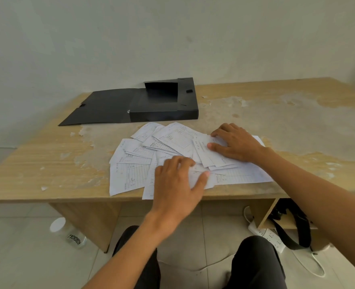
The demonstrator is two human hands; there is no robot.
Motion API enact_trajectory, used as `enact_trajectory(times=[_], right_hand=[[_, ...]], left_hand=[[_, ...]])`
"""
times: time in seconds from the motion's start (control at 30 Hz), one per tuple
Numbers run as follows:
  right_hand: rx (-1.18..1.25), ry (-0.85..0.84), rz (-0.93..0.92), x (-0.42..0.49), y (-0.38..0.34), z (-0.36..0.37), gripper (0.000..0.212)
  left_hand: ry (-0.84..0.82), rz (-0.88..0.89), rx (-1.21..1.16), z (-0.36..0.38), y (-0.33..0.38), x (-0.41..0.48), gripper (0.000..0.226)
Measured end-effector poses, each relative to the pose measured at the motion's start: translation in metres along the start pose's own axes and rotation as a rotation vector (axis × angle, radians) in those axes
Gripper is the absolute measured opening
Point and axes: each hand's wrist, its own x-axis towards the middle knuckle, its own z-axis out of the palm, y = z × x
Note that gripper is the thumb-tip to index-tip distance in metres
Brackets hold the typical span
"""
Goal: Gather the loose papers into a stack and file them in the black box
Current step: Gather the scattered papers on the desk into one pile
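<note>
Both hands, left [177,180] and right [236,142], flat on scattered papers [130,174].

left hand [177,180] flat, right hand [236,143] splayed

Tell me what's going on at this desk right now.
A person is sorting loose papers spread across a worn wooden desk. The left hand lies flat on the near sheets and the right hand presses the ones on the right. Nothing is stacked yet. The black box sits open behind the papers, with no papers showing inside.
</note>
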Motion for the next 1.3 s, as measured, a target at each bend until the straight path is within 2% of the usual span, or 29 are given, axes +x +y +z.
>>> enact_trajectory(times=[0.07, 0.2, 0.3, 0.43, 0.57, 0.83, 1.13, 1.3], right_hand=[[-0.021, 0.034, 0.009, -0.001, -0.003, 0.003, 0.059], [-0.018, 0.072, 0.054, 0.000, -0.009, 0.006, 0.057], [0.005, 0.088, 0.079, -0.001, -0.011, 0.007, 0.057], [0.036, 0.100, 0.088, -0.004, -0.011, 0.009, 0.056], [0.044, 0.107, 0.095, -0.003, -0.011, 0.008, 0.056], [0.110, 0.118, 0.160, 0.010, -0.014, 0.004, 0.054], [0.064, 0.241, 0.137, 0.023, -0.029, 0.001, 0.047], [0.099, 0.143, 0.122, 0.035, -0.041, 0.002, 0.050]], left_hand=[[0.006, -0.101, 0.033, -0.003, -0.019, 0.014, 0.046], [-0.032, -0.345, 0.034, -0.008, -0.060, 0.049, 0.071], [-0.078, -0.407, 0.009, -0.006, -0.085, 0.069, 0.081], [-0.086, -0.356, 0.042, 0.001, -0.093, 0.073, 0.086], [-0.024, -0.242, 0.053, 0.003, -0.091, 0.069, 0.076], [-0.018, -0.122, -0.079, 0.001, -0.090, 0.066, 0.060], [-0.031, -0.079, -0.254, -0.002, -0.093, 0.064, 0.049], [-0.076, -0.059, -0.311, -0.004, -0.092, 0.062, 0.045]])
